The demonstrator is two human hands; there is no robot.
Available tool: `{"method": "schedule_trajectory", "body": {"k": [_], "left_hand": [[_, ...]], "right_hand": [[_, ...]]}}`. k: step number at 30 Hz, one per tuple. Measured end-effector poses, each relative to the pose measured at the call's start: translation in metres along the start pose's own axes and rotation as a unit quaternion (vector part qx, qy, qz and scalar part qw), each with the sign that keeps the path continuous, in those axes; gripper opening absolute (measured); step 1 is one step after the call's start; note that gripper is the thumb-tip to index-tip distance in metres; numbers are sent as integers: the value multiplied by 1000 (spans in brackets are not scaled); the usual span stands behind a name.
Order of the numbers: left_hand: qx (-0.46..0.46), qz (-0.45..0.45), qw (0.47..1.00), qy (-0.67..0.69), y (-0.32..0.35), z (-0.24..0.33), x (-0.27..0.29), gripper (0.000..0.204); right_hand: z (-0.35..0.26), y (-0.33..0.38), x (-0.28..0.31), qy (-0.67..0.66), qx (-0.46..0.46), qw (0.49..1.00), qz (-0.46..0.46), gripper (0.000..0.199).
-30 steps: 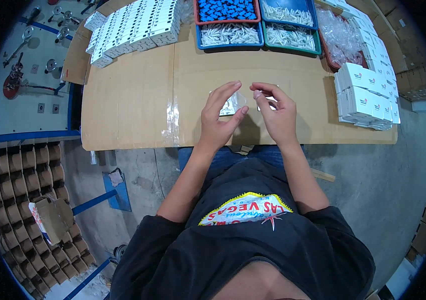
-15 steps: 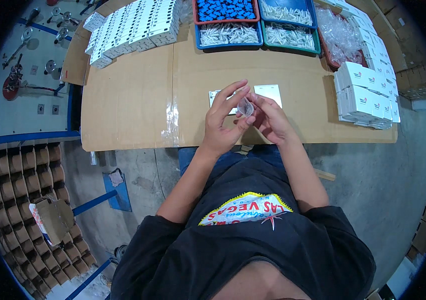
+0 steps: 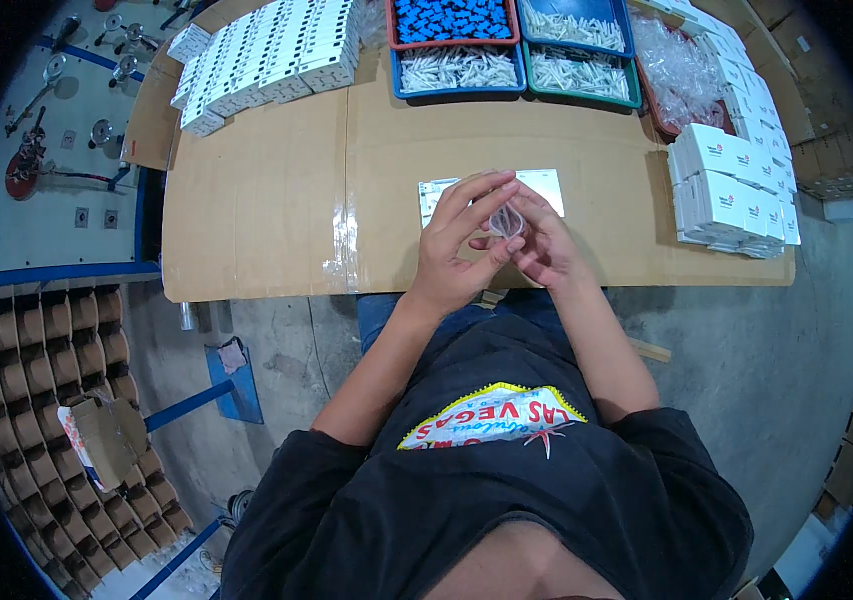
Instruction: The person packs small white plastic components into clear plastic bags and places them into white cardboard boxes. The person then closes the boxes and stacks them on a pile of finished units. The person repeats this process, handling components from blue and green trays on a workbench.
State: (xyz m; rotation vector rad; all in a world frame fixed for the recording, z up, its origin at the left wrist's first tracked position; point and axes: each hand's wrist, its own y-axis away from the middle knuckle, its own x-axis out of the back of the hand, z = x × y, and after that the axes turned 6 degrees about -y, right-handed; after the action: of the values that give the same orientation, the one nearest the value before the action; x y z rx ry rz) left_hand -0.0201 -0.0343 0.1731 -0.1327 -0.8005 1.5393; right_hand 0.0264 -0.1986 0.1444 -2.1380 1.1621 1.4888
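A small clear plastic piece (image 3: 507, 222), rounded and cup-like in outline, is held up between both hands above the near part of the table. My left hand (image 3: 454, 240) pinches it from the left between fingers and thumb. On the other side, the fingers of my right hand (image 3: 549, 242) close round it, partly hidden behind the piece and the left fingers. Behind and below the hands lies a flat white box or card (image 3: 543, 186) on the cardboard, its middle covered by my fingers.
Brown cardboard (image 3: 256, 200) covers the table. White boxes (image 3: 271, 60) stand in rows at the far left, with more stacked boxes (image 3: 731, 200) at right. Far trays hold blue pieces (image 3: 451, 20) and white slim pieces (image 3: 461, 70). A reddish tray holds clear plastic (image 3: 676, 65).
Both hands have shifted slightly right with the clear piece, and it has turned a little. The left fingers now reach over it and hide more of the white card.
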Motion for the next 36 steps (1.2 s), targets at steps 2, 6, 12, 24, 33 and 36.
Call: {"method": "schedule_trajectory", "body": {"k": [2,6,12,24,33,36], "left_hand": [[9,1,1000,-2,0,0,0,55],[16,5,1000,6,0,2,0,56],[4,5,1000,-10,-1,1,1,60],[100,36,994,38,10,-21,0,47],[244,79,965,-60,57,-105,15,40],[230,122,960,-100,70,-113,13,39]], "right_hand": [[0,1,-4,0,0,1000,10,36],[0,1,-1,21,0,999,35,36],[0,-1,12,53,-22,998,19,34],[-2,-14,19,217,5,968,124,24],[-69,-59,103,530,248,784,209,20],[-116,-84,105,590,301,710,240,21]]}}
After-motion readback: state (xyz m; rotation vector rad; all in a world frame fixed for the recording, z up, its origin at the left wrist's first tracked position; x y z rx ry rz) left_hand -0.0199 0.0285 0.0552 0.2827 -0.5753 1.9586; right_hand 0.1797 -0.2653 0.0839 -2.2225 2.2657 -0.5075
